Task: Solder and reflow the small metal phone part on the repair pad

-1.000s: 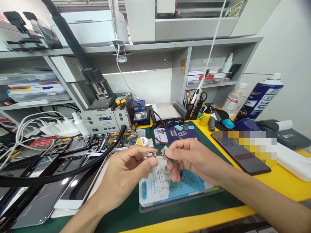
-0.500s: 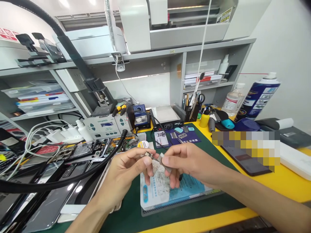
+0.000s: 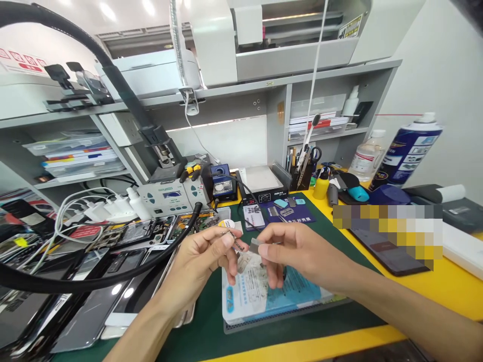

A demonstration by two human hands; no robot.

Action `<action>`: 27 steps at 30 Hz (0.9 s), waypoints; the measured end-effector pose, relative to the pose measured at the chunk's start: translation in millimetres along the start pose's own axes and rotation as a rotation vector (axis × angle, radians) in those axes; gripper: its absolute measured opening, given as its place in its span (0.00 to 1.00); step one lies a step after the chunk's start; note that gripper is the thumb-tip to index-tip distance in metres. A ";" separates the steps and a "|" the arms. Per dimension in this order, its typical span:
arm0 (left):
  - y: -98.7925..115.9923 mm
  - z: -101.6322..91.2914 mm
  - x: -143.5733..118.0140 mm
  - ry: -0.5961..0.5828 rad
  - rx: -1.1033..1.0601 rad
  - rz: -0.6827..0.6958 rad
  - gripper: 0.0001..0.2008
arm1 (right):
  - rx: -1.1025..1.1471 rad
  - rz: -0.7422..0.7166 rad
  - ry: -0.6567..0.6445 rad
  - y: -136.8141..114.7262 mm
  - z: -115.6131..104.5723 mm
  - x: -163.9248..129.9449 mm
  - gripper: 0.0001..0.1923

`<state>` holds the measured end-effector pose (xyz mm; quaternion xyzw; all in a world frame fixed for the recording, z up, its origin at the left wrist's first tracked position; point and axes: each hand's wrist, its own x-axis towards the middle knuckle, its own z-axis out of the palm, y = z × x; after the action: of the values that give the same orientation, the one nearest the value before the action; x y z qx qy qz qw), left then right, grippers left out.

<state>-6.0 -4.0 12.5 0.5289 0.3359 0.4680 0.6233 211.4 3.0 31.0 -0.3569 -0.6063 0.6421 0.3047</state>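
Between the thumb and fingers of my left hand (image 3: 211, 251) is a small circuit board (image 3: 238, 245), tilted, its edge pointing right. My right hand (image 3: 290, 251) pinches a small flat grey piece (image 3: 255, 246), whose exact kind I cannot make out. A narrow gap separates the two held parts. Both hands hover over a white and blue printed mat (image 3: 271, 301), which lies on the green work mat (image 3: 204, 334). My fingers partly cover the board and the grey piece.
Several phones (image 3: 81, 301) lie at the left under a black hose (image 3: 124, 281). Behind stand a rework station (image 3: 169, 196) and a heating plate (image 3: 260, 181). A dark phone (image 3: 385, 246), a spray can (image 3: 407, 151) and a clear bottle (image 3: 366, 156) are at the right.
My right hand has turned the grey piece so it lies flatter, and a small gap from the board now shows. The board has tilted in my left hand. The camera view has shifted slightly.
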 end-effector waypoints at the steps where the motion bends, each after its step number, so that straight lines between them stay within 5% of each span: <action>1: -0.2 0.8 0.3 -0.004 -0.016 -0.001 0.12 | -0.039 -0.023 0.029 0.8 0.5 -0.7 0.12; 11: -1.9 1.8 -0.4 -0.085 -0.107 -0.064 0.14 | -0.618 -0.709 0.230 18.7 6.3 -4.5 0.09; 27: -1.0 2.2 -1.8 -0.158 -0.097 -0.099 0.14 | -0.681 -0.743 0.166 20.2 7.4 -5.3 0.09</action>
<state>-4.4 -6.5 11.8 0.5160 0.2882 0.4092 0.6952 209.1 -7.1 11.5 -0.2460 -0.8407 0.2259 0.4261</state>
